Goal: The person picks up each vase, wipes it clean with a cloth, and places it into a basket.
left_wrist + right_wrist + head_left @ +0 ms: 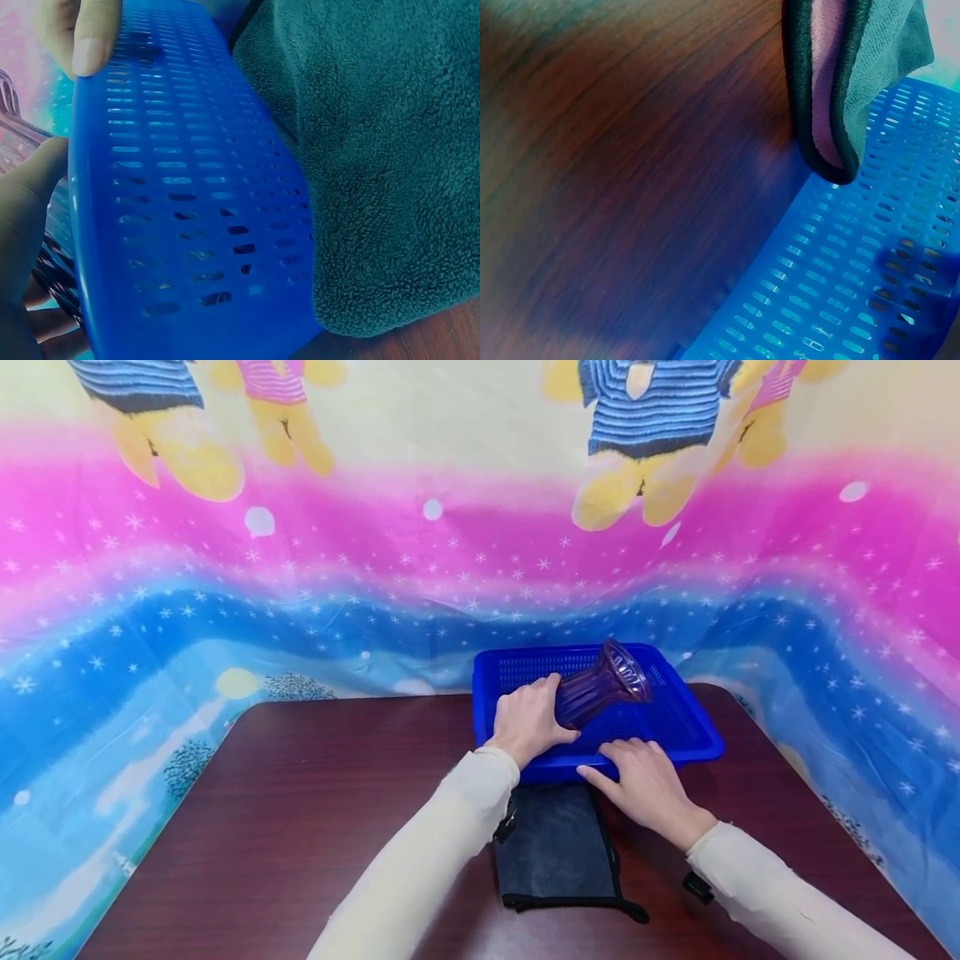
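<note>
A purple ribbed glass vase (600, 689) lies tilted over the blue plastic basket (693, 739), its flared mouth up and to the right. My left hand (528, 718) grips the vase's lower end; in the left wrist view the thumb (45, 161) is near the basket rim (79, 202), with fingers curled behind the glass. My right hand (648, 781) holds the basket's front rim, fingers over the inside and thumb outside. A folded dark cloth (555, 847) with black edging lies against the basket's front and looks fuzzy in the left wrist view.
The basket stands at the back of the dark red wooden table (337, 810), close to a printed curtain (420, 568) hanging behind and along both sides. The cloth's corner (836, 150), showing a pink strip, overlaps the slotted basket wall in the right wrist view.
</note>
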### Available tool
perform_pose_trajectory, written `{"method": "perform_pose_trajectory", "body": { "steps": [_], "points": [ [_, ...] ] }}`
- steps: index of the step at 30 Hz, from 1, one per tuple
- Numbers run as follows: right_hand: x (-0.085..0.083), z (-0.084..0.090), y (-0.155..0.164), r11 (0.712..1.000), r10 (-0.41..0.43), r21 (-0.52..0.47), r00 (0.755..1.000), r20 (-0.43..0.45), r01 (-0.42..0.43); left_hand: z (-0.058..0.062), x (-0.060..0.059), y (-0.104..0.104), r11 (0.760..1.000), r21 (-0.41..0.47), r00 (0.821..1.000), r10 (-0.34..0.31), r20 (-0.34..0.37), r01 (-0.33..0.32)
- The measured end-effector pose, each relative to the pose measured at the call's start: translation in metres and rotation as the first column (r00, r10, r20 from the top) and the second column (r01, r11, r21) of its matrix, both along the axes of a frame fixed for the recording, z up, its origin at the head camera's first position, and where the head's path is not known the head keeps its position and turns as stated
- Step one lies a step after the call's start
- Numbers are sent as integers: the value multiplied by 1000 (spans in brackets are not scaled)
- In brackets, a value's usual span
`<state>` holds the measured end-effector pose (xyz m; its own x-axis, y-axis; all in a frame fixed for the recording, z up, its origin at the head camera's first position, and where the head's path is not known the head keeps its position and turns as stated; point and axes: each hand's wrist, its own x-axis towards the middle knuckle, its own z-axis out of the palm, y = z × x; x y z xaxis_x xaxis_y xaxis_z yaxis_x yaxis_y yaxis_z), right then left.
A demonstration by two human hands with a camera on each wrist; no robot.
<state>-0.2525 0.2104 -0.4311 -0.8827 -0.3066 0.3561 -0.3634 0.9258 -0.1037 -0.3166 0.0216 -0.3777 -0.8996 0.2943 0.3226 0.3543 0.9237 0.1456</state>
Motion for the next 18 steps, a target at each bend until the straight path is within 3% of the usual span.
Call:
{"method": "perform_pose_trajectory", "body": {
  "steps": [18],
  "points": [
    [0,0,0,1000,-1,-1,1000,4,1,-8,-2,6,996,-87,1000,-5,-1,5]
  ]
}}
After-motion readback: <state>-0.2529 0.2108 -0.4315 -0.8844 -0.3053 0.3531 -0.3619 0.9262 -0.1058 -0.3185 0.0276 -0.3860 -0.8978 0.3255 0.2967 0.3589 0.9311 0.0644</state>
